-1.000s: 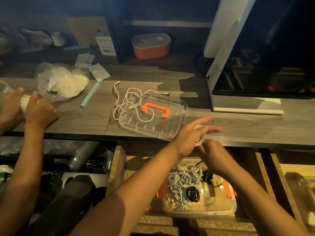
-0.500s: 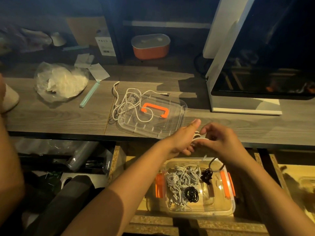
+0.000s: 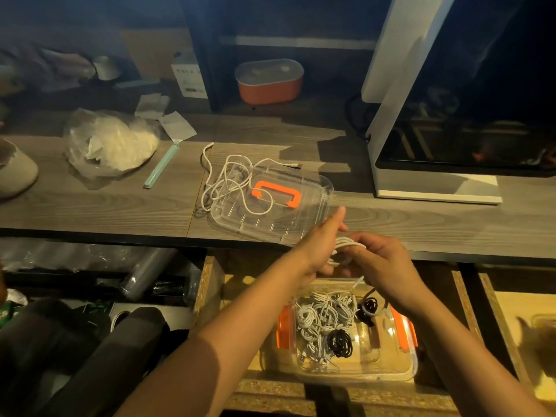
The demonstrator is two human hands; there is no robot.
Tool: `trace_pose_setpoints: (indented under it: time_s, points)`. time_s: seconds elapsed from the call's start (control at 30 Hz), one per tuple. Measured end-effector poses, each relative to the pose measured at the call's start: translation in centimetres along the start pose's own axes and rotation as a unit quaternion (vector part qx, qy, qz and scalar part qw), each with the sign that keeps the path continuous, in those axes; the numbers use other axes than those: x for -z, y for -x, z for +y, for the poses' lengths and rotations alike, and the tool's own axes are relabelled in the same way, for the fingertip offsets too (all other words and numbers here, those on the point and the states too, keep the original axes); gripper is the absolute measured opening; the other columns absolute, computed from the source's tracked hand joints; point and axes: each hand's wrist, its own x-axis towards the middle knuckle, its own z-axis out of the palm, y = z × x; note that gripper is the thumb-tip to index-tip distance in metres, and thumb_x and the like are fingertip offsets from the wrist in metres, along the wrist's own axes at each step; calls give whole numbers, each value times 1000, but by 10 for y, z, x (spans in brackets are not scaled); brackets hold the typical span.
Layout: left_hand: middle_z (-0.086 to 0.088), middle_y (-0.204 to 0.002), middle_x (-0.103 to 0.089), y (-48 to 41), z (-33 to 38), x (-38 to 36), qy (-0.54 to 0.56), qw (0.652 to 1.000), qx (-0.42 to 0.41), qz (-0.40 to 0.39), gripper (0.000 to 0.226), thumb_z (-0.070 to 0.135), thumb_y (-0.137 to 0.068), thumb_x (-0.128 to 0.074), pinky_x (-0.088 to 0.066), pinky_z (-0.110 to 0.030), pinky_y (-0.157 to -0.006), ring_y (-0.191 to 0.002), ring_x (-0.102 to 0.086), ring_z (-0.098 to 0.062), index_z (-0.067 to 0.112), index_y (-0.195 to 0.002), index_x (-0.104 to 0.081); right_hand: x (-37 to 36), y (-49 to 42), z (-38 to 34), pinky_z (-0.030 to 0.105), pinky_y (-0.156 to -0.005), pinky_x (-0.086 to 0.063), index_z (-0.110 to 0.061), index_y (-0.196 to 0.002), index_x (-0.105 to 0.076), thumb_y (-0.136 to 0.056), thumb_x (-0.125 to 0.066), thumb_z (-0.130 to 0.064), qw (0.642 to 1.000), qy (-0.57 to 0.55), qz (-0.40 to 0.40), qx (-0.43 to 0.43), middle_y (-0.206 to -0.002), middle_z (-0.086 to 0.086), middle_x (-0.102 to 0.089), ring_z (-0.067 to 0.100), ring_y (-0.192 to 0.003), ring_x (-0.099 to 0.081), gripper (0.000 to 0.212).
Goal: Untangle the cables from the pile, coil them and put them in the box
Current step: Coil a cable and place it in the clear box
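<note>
My left hand (image 3: 320, 246) and my right hand (image 3: 380, 266) meet just below the desk's front edge, both holding a small coil of white cable (image 3: 346, 246); its loose end hangs down past my right palm. Directly beneath them a clear plastic box (image 3: 400, 365) with orange clips sits in an open drawer, holding several coiled white cables (image 3: 322, 323) and black cables (image 3: 340, 343). On the desk a loose white cable (image 3: 231, 182) lies tangled, partly draped over the clear lid with an orange handle (image 3: 288, 212).
A white monitor (image 3: 451, 145) stands at the right of the wooden desk (image 3: 90, 206). A plastic bag (image 3: 108, 142) and a green stick (image 3: 161, 165) lie at the left. An orange container (image 3: 269, 81) sits on the back shelf. Dark clutter fills the space under the desk at left.
My hands have stayed over the box, working the white coil between them. The other person's hands at the far left have left the view.
</note>
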Motion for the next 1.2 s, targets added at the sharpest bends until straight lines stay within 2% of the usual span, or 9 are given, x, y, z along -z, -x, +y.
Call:
trace_pose_setpoints:
  time_s: [0.13, 0.3, 0.4, 0.53, 0.67, 0.77, 0.9, 1.03, 1.2]
  points:
    - [4, -72, -53, 0, -17, -14, -97, 967, -169, 161, 33, 47, -98, -32, -38, -23, -53, -60, -52, -7, 28, -78, -50, -3, -4, 0, 20, -47, -48, -8, -83, -69, -93, -53, -9, 996, -38, 72, -28, -65, 5, -68, 15, -55, -64, 18]
    - [1, -61, -55, -4, -23, -10, -212, 923, -203, 248, 49, 43, -100, -29, -40, -29, -59, -65, -57, -19, 19, -65, -55, 5, -3, 2, 17, -42, -33, -17, -86, -71, -90, -55, -30, 996, 60, -47, -36, -58, 2, -57, 11, -47, -42, 21]
    - [-9, -64, -56, -6, -24, -4, -230, 933, -184, 205, 56, 44, -100, -29, -41, -36, -64, -65, -55, -24, 9, -69, -59, 37, -7, -11, 21, -48, -41, -24, -91, -70, -81, -56, -50, 977, 163, -124, -51, -70, 14, -63, 18, -53, -52, 31]
    - [2, -50, -43, 9, -7, -16, -99, 975, -176, 97, 53, 39, -101, -30, -35, -26, -54, -45, -41, -8, 16, -57, -47, 41, -13, -8, 21, -49, -46, -25, -91, -65, -95, -49, -21, 979, 198, -36, -23, -66, 2, -63, 11, -50, -54, 18]
    - [7, -52, -47, 1, 7, -26, -16, 922, -196, 332, 52, 33, -102, -29, -30, -22, -48, -45, -46, 0, 19, -55, -47, -13, -8, 16, 31, -68, -47, -19, -92, -62, -98, -45, -14, 948, 314, -44, 9, -82, -2, -65, 16, -75, -61, 19]
    - [-5, -77, -62, -14, 1, -18, 5, 900, -141, 412, 54, 35, -103, -26, -28, -22, -63, -77, -56, -16, 7, -75, -63, -34, -6, 29, 33, -66, -39, -12, -105, -56, -98, -41, -15, 908, 412, -70, 20, -100, 10, -66, 30, -92, -61, 17]
    - [-11, -83, -62, -27, -7, -9, 79, 919, -108, 370, 48, 42, -101, -27, -51, -31, -61, -76, -63, -26, 13, -77, -57, -37, -4, 25, 31, -64, -35, -14, -107, -54, -99, -38, -21, 856, 501, -119, 35, -105, 12, -66, 31, -92, -62, 19]
    - [-1, -57, -50, -28, -12, 1, -132, 918, -188, 324, 49, 32, -103, -29, -31, -14, -46, -56, -51, -17, 15, -60, -47, -31, -3, 8, 31, -62, -33, -15, -93, -58, -97, -38, -18, 817, 545, -173, 80, -88, 10, -63, 24, -73, -53, 21]
    - [-23, -102, -63, -27, -30, 14, -191, 946, -120, 232, 40, 24, -103, -29, -39, -32, -72, -96, -60, -34, -1, -106, -61, -4, -18, -3, 32, -68, -53, -20, -104, -65, -97, -42, -22, 832, 531, -80, 141, -85, -1, -68, 14, -72, -63, 24]
